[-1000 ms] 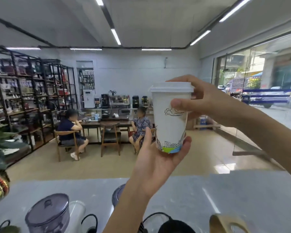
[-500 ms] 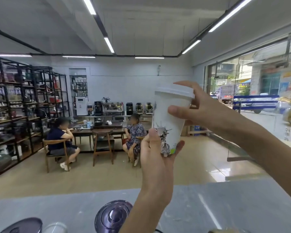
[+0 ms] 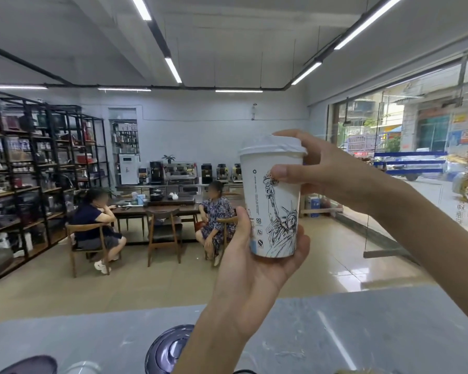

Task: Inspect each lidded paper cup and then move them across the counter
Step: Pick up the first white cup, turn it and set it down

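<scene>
A white lidded paper cup (image 3: pixel 273 211) with a line drawing of a statue is held upright in the air, high above the grey counter (image 3: pixel 362 333). My left hand (image 3: pixel 251 268) cradles its base from below, thumb up along the cup's left side. My right hand (image 3: pixel 333 171) grips the upper wall just under the white lid (image 3: pixel 272 147), thumb across the front and fingers behind the rim. No other lidded cup shows in the head view.
Dark glass jar lids (image 3: pixel 168 349) stand at the counter's near edge, bottom left. Beyond the counter is a tiled floor with a table, chairs and two seated people (image 3: pixel 95 225). Black shelving (image 3: pixel 38 171) lines the left wall, glass doors the right.
The cup has been turned in my hands: the cloud and coloured skyline print gave way to the statue drawing. The view tilted upward, so less of the counter shows.
</scene>
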Tool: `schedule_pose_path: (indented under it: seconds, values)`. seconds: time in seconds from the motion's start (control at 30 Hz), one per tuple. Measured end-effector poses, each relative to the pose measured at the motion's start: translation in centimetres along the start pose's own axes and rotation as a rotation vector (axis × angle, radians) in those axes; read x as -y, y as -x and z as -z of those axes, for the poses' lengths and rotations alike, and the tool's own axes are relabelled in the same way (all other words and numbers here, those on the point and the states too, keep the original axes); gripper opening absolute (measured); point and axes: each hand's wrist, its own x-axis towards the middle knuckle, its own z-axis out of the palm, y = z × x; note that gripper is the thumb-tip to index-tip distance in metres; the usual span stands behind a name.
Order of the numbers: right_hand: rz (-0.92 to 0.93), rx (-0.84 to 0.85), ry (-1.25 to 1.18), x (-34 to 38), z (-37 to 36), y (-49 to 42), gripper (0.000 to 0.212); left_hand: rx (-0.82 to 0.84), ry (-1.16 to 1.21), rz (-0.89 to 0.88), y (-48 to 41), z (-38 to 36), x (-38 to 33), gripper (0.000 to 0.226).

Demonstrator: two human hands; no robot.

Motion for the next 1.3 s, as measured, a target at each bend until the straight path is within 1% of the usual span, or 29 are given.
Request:
schedule_pose_path:
  seconds: [0.2,0.27,0.33,0.4,0.47,0.53,0.6,0.67,0.7,0.83,0.87,0.9,1.03,1.2,1.3]
  values:
    - [0.027,0.001,-0.005,0.0,0.1,0.2,0.053,-0.029,-0.031,-0.040,-0.5,0.1,0.2,0.052]
    - [0.040,0.023,-0.012,0.4,0.1,0.4,0.052,-0.042,-0.035,-0.098,-0.4,0.1,0.5,0.049]
    - [0.037,0.045,-0.034,0.7,-0.1,0.6,0.059,-0.079,-0.064,-0.216,-0.4,-0.1,1.1,0.047]
    - [0.031,0.021,-0.014,0.8,-0.6,1.0,0.071,-0.145,-0.169,-0.377,-0.4,-0.7,1.8,0.050]
    - [0.039,-0.061,0.062,1.1,-1.6,1.4,0.083,-0.246,-0.293,-0.549,-0.5,-1.4,2.4,0.057]
    - [0.060,-0.146,0.092,1.3,-2.7,1.9,0.091,-0.312,-0.372,-0.704,-0.5,-1.8,3.0,0.061]
    - [0.100,-0.200,0.068,1.5,-3.3,2.2,0.093,-0.318,-0.424,-0.755,-0.4,-2.0,3.4,0.060]
    - [0.136,-0.194,0.035,1.7,-3.1,2.2,0.083,-0.273,-0.367,-0.687,0.0,-1.9,3.4,0.059]
    - [0.131,-0.173,0.019,1.7,-2.7,2.1,0.078,-0.232,-0.319,-0.612,0.2,-1.6,3.1,0.058]
    - [0.056,-0.039,-0.067,0.8,-0.9,1.8,0.065,-0.055,-0.070,-0.138,1.0,-1.1,0.8,0.062]
    - [0.048,-0.021,-0.100,0.4,-0.7,1.7,0.060,-0.038,-0.029,-0.062,1.2,-1.1,0.3,0.061]
    - [0.041,-0.010,-0.127,0.0,-0.6,1.6,0.057,-0.034,-0.010,-0.028,1.4,-1.1,0.1,0.058]
    - [0.026,0.018,-0.181,-1.0,-0.5,1.5,0.055,-0.035,0.024,-0.053,1.5,-1.0,0.5,0.045]
    - [0.050,0.028,-0.200,-0.9,-0.5,1.6,0.058,-0.048,-0.021,-0.124,1.2,-1.0,0.8,0.037]
    - [0.057,0.025,-0.220,-0.3,-0.6,1.8,0.070,-0.061,-0.043,-0.244,0.7,-1.0,1.6,0.033]
